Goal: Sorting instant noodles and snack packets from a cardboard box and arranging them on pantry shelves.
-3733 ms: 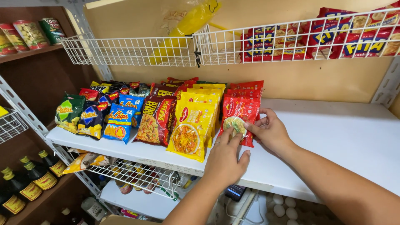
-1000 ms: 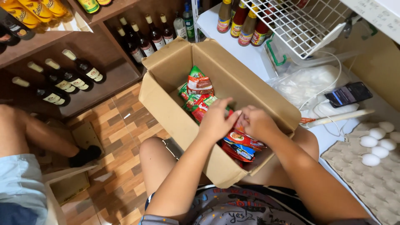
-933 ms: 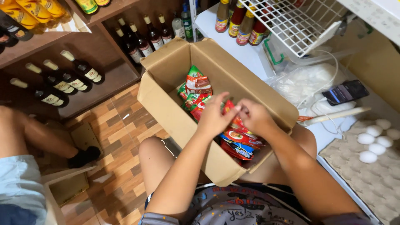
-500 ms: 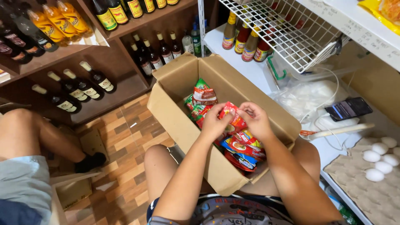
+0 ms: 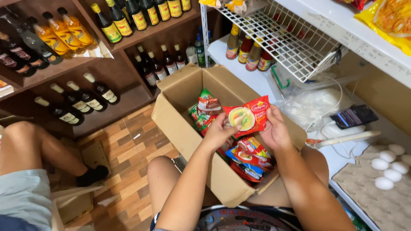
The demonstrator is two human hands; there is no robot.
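Observation:
Both my hands hold up several red noodle packets point(image 5: 247, 116) just above an open cardboard box point(image 5: 182, 128) that rests on my lap. My left hand point(image 5: 219, 131) grips the packets' left edge. My right hand point(image 5: 274, 130) grips their right side from behind. Inside the box lie more snack packets point(image 5: 247, 156), red, green and blue, piled toward the near right corner.
Dark wooden shelves with rows of bottles point(image 5: 77, 100) stand at left. Another person's bare leg point(image 5: 40, 149) is at lower left on the wood-pattern floor. A white wire basket point(image 5: 287, 45) hangs above sauce bottles point(image 5: 246, 53). A phone point(image 5: 354, 116) and egg tray point(image 5: 385, 179) sit at right.
I went from arranging packets on the shelf to reaching into the box. My hands have lifted the red packets out of the box, and my view has tilted up.

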